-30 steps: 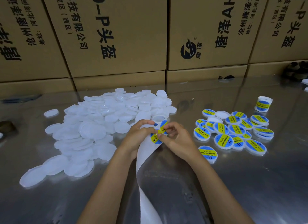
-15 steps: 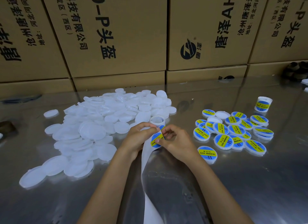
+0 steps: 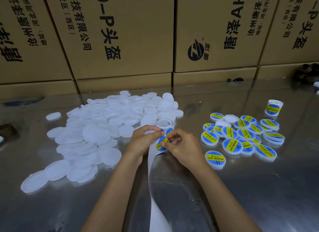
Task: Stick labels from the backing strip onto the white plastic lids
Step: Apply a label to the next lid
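Labels are being peeled at the middle of the reflective surface (image 3: 259,188), where both hands meet over the white backing strip (image 3: 156,193). The strip is held up by the left hand (image 3: 144,142), whose fingers are curled round its upper end, probably so that it stays taut while it trails toward the near edge. A round blue and yellow label (image 3: 161,143) is pinched at its edge by the thumb and fingers of the right hand (image 3: 181,146), seemingly to lift it off the strip; whether it is fully free cannot be told. A heap of unlabelled white lids (image 3: 107,128) lies to the left, within easy reach, and the finished labelled lids (image 3: 241,136) are kept apart on the right, which keeps done and undone work from mixing. A small label roll (image 3: 273,107) stands at the far right. Cardboard boxes (image 3: 120,33) are stacked along the far side.
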A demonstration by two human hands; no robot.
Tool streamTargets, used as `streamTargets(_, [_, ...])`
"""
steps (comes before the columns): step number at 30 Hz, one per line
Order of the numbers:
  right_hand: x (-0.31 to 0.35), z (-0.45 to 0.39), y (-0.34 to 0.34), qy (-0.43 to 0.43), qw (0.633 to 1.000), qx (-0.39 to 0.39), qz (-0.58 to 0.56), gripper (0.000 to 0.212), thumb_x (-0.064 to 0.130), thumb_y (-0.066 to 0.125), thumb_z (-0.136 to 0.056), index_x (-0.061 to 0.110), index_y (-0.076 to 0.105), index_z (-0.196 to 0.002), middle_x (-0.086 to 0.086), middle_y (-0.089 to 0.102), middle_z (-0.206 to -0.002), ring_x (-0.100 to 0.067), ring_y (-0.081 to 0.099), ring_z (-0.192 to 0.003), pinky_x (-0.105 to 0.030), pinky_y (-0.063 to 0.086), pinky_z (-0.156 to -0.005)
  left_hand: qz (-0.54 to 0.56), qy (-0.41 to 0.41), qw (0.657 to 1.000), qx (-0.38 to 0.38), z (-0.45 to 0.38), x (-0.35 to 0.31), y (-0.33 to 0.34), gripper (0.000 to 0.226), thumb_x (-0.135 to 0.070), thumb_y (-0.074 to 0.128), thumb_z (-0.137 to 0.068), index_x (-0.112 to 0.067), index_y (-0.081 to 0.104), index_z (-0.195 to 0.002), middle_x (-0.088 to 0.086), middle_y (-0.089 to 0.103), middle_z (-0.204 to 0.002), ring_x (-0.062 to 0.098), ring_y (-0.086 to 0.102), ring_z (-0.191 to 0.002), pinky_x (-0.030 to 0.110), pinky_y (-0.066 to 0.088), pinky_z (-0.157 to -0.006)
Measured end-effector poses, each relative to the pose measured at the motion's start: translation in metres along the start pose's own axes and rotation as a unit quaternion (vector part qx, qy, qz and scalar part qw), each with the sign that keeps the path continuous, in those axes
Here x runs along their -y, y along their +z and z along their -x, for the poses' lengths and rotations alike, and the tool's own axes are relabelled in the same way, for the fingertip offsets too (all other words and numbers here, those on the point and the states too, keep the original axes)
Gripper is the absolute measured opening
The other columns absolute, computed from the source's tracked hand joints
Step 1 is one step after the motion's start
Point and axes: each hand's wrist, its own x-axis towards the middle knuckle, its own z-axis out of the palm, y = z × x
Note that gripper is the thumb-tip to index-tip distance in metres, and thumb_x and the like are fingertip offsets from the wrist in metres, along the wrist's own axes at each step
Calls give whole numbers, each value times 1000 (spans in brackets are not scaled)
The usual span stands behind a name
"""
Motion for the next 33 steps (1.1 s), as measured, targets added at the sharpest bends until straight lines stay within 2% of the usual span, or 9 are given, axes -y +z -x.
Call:
streamTargets(3, [0, 0, 0, -1, 1000, -5, 13, 22, 26, 86, -71, 17, 70, -83, 5, 68, -74, -3, 61, -68, -9, 43, -59, 4, 0, 1000, 1, 0, 0, 0, 18, -7, 79, -79, -3, 75, -96, 18, 73, -106, 27, 70, -93, 43, 58, -92])
streamTargets(7, [0, 1, 2, 3, 1000, -12, 24, 20, 28, 85, -73, 20, 68, -80, 6, 68, -73, -4, 63, -68, -13, 46, -61, 5, 5, 1000, -11, 1, 0, 1, 19, -6, 80, -79, -2, 74, -96, 18, 73, -106, 32, 70, -101, 45, 58, -92])
streamTargets(12, [2, 4, 5, 1, 999, -23, 33, 22, 26, 84, -73, 24, 62, -76, 6, 66, -71, -2, 62, -68, -10, 44, -58, -4, 13, 999, -34, -1, 0, 2, 19, -5, 80, -78, -2, 74, -96, 13, 73, -102, 17, 69, -84, 26, 58, -69])
streamTargets(16, [4, 4, 3, 9, 1000, 0, -6, 26, 19, 83, -73, 25, 59, -71, 9, 62, -67, -1, 58, -61, -11, 44, -57, -2, 10, 999, -40, -2, 0, 3, 21, -3, 81, -77, -1, 73, -97, 12, 74, -100, 18, 69, -80, 26, 58, -69])
streamTargets(20, [5, 4, 3, 34, 999, 27, -28, 25, 15, 79, -74, 20, 55, -72, -1, 65, -70, -9, 58, -63, -32, 53, -68, -18, 5, 999, -39, -2, 1, 3, 21, -6, 82, -77, -3, 74, -96, 6, 73, -92, 14, 68, -75, 23, 57, -64])
streamTargets(23, [7, 6, 1, 38, 997, 46, -50, 25, 13, 75, -75, 15, 51, -70, -12, 62, -71, -15, 54, -63, -33, 50, -64, -22, 1, 999, -47, -4, 2, 2, 21, -7, 82, -77, -5, 74, -96, 5, 72, -89, 13, 67, -72, 20, 54, -57])
streamTargets(25, [11, 7, -1, 44, 994, 70, -69, 25, 12, 72, -77, 14, 48, -68, -7, 56, -68, -15, 49, -61, -29, 45, -62, -15, -4, 999, -52, -4, 2, 1, 17, -6, 81, -78, -6, 73, -93, 6, 71, -88, 17, 66, -73, 22, 55, -58])
streamTargets(29, [16, 7, -8, 66, 984, 119, -116, 21, 12, 62, -85, 7, 50, -69, -5, 54, -71, -14, 49, -67, -29, 43, -68, -26, 7, 997, -68, -6, 4, -1, 16, -7, 83, -77, -15, 70, -80, 2, 69, -86, 19, 65, -83, 30, 54, -73])
streamTargets(33, [20, 9, -16, 81, 978, 117, -155, 21, 14, 58, -83, 8, 53, -63, -1, 56, -64, -11, 49, -61, -22, 40, -61, -27, 9, 997, -67, -6, 3, -3, 15, -11, 84, -76, -15, 71, -82, 4, 71, -88, 19, 68, -82, 36, 57, -77])
